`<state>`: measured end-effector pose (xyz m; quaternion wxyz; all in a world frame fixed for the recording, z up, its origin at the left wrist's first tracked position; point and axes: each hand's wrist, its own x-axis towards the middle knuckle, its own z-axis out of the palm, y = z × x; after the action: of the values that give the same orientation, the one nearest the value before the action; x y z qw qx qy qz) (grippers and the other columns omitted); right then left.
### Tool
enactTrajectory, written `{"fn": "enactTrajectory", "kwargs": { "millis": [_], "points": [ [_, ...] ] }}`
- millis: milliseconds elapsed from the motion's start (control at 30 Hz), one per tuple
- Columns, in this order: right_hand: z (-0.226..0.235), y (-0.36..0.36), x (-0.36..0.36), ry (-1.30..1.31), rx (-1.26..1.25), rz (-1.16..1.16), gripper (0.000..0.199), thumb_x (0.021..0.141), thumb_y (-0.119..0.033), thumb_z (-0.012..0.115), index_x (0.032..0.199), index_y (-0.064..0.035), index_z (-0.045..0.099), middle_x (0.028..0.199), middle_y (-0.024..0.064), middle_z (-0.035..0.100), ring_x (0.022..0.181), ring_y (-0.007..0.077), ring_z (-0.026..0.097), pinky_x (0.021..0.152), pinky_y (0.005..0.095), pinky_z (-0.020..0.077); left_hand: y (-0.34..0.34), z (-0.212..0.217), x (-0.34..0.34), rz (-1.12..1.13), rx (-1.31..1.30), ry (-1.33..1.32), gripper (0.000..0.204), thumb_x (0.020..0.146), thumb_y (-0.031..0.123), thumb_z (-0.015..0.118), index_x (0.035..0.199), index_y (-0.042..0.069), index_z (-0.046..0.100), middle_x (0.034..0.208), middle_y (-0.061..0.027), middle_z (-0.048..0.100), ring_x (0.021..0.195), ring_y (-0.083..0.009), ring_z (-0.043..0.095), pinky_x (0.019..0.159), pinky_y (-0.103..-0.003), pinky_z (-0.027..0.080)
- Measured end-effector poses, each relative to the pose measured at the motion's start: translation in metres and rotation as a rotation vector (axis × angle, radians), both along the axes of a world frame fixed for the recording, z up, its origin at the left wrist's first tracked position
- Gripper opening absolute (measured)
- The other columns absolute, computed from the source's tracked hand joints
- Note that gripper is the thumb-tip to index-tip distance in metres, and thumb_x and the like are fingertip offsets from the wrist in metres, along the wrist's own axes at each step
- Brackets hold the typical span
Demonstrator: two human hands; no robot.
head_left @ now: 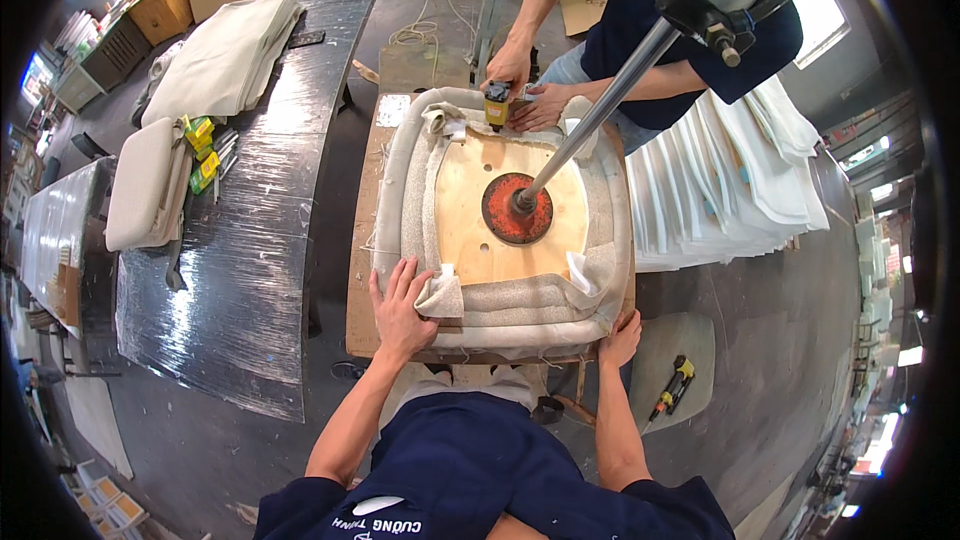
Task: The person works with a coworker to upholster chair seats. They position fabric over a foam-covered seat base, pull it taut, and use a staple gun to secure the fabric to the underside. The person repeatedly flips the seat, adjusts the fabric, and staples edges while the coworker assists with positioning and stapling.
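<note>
An upholstered seat (535,302) lies underside up on a board, its beige fabric cover folded inward around a bare plywood panel (462,202). A round red press pad (517,208) on a metal rod bears on the panel's middle. My left hand (402,312) grips the folded fabric (440,298) at the near left corner. At the near right corner, my right hand (620,338) is closed around the seat's edge, its fingers partly hidden. Across from me, a co-worker's hand holds a yellow and black staple gun (497,106) against the far edge, the other hand pressing the fabric.
A plastic-wrapped table (250,270) stands at left with stacked fabric, seat pads and yellow tools. White foam sheets (725,185) are stacked at right. Another yellow and black tool (673,386) rests on a pale rounded panel at lower right. The press column rises at upper right.
</note>
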<state>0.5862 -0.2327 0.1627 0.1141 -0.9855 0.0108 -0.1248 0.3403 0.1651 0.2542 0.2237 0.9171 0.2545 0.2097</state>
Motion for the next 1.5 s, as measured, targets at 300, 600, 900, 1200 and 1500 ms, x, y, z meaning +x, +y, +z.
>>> {"fn": "enactTrajectory", "kwargs": {
  "millis": [300, 600, 900, 1200, 1500],
  "points": [
    [0.002, 0.003, -0.007, 0.019, 0.114, -0.034, 0.05, 0.109, -0.039, 0.055, 0.148, -0.0087, 0.052, 0.132, 0.0198, 0.064, 0.12, 0.0425, 0.062, 0.097, 0.0487, 0.0512, 0.003, 0.002, -0.001, -0.007, 0.001, -0.024, 0.067, 0.067, 0.025, 0.083, 0.132, 0.018, 0.067, 0.154, -0.0089, 0.057, 0.147, -0.0271, 0.048, 0.128, -0.06, 0.016],
    [0.007, 0.003, 0.003, -0.014, 0.104, -0.002, 0.053, 0.108, -0.046, 0.054, 0.147, -0.0093, 0.052, 0.12, 0.0191, 0.064, 0.109, 0.0416, 0.064, 0.087, 0.0508, 0.0527, -0.003, -0.002, -0.003, -0.002, 0.002, -0.027, 0.071, 0.064, 0.025, 0.084, 0.133, 0.018, 0.067, 0.155, -0.0092, 0.056, 0.147, -0.0275, 0.048, 0.128, -0.061, 0.016],
    [0.001, 0.0, 0.011, -0.037, 0.086, 0.024, 0.052, 0.108, -0.044, 0.055, 0.147, -0.0087, 0.052, 0.12, 0.0196, 0.064, 0.108, 0.0422, 0.064, 0.087, 0.0507, 0.053, -0.01, 0.0, -0.005, 0.021, -0.009, -0.041, 0.071, 0.064, 0.023, 0.084, 0.133, 0.018, 0.067, 0.154, -0.0094, 0.057, 0.147, -0.0279, 0.048, 0.128, -0.061, 0.016],
    [0.002, 0.002, 0.008, -0.009, 0.1, -0.018, 0.053, 0.108, -0.045, 0.055, 0.146, -0.0096, 0.054, 0.122, 0.0195, 0.065, 0.109, 0.0421, 0.064, 0.09, 0.0502, 0.0528, -0.009, -0.001, -0.003, 0.029, -0.01, -0.049, 0.07, 0.064, 0.024, 0.084, 0.132, 0.019, 0.067, 0.153, -0.0088, 0.058, 0.147, -0.0275, 0.048, 0.128, -0.06, 0.016],
    [0.002, 0.003, 0.007, -0.013, 0.116, -0.021, 0.054, 0.107, -0.048, 0.055, 0.145, -0.0098, 0.055, 0.122, 0.0188, 0.065, 0.11, 0.0411, 0.065, 0.09, 0.0502, 0.0531, -0.009, -0.002, -0.001, 0.037, -0.01, -0.051, 0.067, 0.065, 0.026, 0.084, 0.13, 0.02, 0.069, 0.152, -0.0077, 0.059, 0.146, -0.0276, 0.049, 0.129, -0.06, 0.016]
  ]
}}
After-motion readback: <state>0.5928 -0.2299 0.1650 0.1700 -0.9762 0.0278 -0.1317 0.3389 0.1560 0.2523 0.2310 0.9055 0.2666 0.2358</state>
